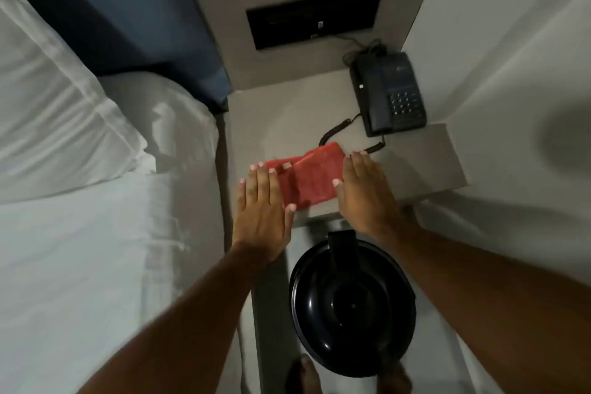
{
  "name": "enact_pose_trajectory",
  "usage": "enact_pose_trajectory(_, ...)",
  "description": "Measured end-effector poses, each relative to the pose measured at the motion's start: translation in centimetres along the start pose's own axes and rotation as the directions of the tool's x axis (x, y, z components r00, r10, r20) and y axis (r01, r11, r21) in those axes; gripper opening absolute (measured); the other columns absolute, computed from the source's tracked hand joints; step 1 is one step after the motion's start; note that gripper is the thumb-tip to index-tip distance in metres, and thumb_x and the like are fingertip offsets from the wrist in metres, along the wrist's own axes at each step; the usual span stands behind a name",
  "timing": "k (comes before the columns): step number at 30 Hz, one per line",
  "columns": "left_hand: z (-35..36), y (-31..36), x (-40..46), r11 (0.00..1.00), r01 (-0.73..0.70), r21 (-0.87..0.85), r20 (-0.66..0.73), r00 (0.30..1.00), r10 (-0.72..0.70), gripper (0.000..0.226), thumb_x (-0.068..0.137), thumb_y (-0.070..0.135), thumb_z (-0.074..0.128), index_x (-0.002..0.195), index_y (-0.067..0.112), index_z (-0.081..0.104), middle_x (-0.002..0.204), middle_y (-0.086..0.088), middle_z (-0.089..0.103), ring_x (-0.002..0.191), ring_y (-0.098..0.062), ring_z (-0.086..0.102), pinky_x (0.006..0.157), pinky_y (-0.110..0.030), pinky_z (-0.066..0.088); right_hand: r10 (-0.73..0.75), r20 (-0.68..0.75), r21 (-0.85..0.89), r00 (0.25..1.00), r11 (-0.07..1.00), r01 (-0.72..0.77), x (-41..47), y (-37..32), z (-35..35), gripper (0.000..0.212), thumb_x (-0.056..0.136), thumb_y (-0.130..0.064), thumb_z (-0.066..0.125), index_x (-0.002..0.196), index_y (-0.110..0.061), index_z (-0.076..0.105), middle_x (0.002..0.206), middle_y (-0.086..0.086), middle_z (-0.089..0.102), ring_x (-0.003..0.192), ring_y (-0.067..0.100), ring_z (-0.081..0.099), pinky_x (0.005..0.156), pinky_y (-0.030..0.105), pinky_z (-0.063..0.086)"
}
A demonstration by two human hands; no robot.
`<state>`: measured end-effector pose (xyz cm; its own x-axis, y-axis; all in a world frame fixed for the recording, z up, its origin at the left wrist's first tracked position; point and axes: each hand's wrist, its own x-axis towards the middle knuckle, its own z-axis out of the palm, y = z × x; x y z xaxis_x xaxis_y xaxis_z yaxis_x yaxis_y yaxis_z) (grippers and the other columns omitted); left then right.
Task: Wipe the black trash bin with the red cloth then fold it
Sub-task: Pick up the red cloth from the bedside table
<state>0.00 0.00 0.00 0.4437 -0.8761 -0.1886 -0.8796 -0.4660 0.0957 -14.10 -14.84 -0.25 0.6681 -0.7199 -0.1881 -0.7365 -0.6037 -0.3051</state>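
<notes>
The red cloth (303, 181) lies folded on the grey bedside worktop (412, 169), just in front of the black telephone (388, 94), with the black trash bin (351, 307) on the floor below the worktop's near edge. The left hand (260, 211) and right hand (363, 195) lie flat and open at the cloth's two sides, each grip holding nothing, probably pressing the fold square. A white-sheeted bed (80, 249) flanks the worktop, and pale walls close in.

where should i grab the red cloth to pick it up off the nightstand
Probably by its near edge, pinched from the front. The red cloth lies folded flat on the nightstand, that edge close to the table's front lip. The left hand and right hand flank it, open; the phone cord crowds the far side.
</notes>
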Motion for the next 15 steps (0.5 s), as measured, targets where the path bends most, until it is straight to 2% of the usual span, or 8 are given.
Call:
enact_pose_trajectory(2,2.2,-0.3,0.8,0.999,-0.044,-0.021,0.032,0.998,0.045,0.074,0.102,0.047,0.025,0.154,-0.006,0.017,0.162,-0.031,0.019,0.152,-0.043,0.017,0.122,-0.052,0.007,0.121,-0.05,0.126,0.991,0.985,-0.114,1.0,0.3,1.7,0.046,0.103,-0.039,0.053,0.127,-0.001,0.061,0.125,0.019,0.066,0.117,0.036,0.064,0.097,0.045,0.053)
enact_pose_trajectory(3,3.3,-0.3,1.2,0.997,-0.055,-0.05,0.064,0.996,0.058,0.073,0.104,0.047,0.026,0.155,-0.004,0.015,0.163,-0.029,0.017,0.153,-0.041,0.015,0.123,-0.048,0.004,0.229,-0.069,0.234,0.971,0.95,-0.207,1.5,0.4,2.3,0.046,0.103,-0.044,0.054,0.119,-0.003,0.063,0.113,0.014,0.067,0.102,0.032,0.066,0.082,0.04,0.055)
enact_pose_trajectory(6,5.6,0.5,1.5,0.988,-0.031,-0.151,0.255,0.965,0.069,0.074,0.104,0.05,0.027,0.158,0.004,0.006,0.168,-0.02,0.008,0.155,-0.034,0.006,0.123,-0.043,0.001,0.554,0.116,0.498,0.824,0.686,-0.531,2.4,-0.1,3.4,0.055,0.094,-0.05,0.07,0.121,-0.002,0.062,0.106,0.007,0.063,0.086,0.022,0.059,0.058,0.024,0.043)
enact_pose_trajectory(7,6.1,0.8,1.4,0.985,-0.01,-0.171,0.27,0.961,0.057,0.073,0.105,0.05,0.027,0.158,0.006,0.005,0.168,-0.019,0.005,0.155,-0.033,0.004,0.123,-0.042,0.001,0.583,0.139,0.551,0.8,0.626,-0.552,2.9,0.1,4.1,0.057,0.09,-0.047,0.077,0.123,-0.002,0.061,0.109,0.007,0.065,0.088,0.024,0.063,0.059,0.022,0.046)
enact_pose_trajectory(9,6.6,1.0,1.3,0.982,0.014,-0.19,0.27,0.962,0.038,0.072,0.106,0.048,0.028,0.158,0.006,0.003,0.168,-0.019,0.003,0.155,-0.034,0.003,0.123,-0.041,0.0,0.619,0.192,0.568,0.762,0.563,-0.601,3.6,0.4,4.7,0.061,0.083,-0.041,0.086,0.124,-0.003,0.062,0.12,0.012,0.07,0.101,0.031,0.072,0.073,0.031,0.059)
enact_pose_trajectory(11,6.5,0.9,1.5,0.986,0.003,-0.164,0.281,0.959,0.044,0.074,0.106,0.047,0.032,0.158,0.006,0.002,0.168,-0.019,0.001,0.155,-0.034,0.002,0.122,-0.04,0.0,0.622,0.274,0.572,0.733,0.507,-0.644,4.3,0.7,5.2,0.053,0.086,-0.032,0.085,0.125,-0.003,0.063,0.123,0.014,0.072,0.106,0.032,0.073,0.083,0.036,0.062)
enact_pose_trajectory(13,5.8,0.7,1.7,0.993,-0.02,-0.115,0.33,0.942,0.057,0.079,0.104,0.045,0.041,0.158,0.006,-0.001,0.169,-0.018,-0.001,0.155,-0.034,0.001,0.122,-0.04,0.001,0.585,0.35,0.637,0.731,0.424,-0.644,4.4,0.3,4.7,0.033,0.092,-0.021,0.078,0.119,-0.006,0.067,0.115,0.01,0.073,0.095,0.027,0.071,0.072,0.028,0.058)
enact_pose_trajectory(15,5.2,0.9,1.8,0.994,0.002,-0.112,0.361,0.932,0.039,0.086,0.1,0.042,0.053,0.158,0.005,0.001,0.168,-0.019,0.003,0.154,-0.036,0.007,0.123,-0.043,0.008,0.536,0.403,0.767,0.742,0.244,-0.593,4.2,-0.3,3.5,0.014,0.092,-0.012,0.071,0.106,-0.012,0.068,0.113,0.012,0.075,0.091,0.025,0.071,0.073,0.03,0.059)
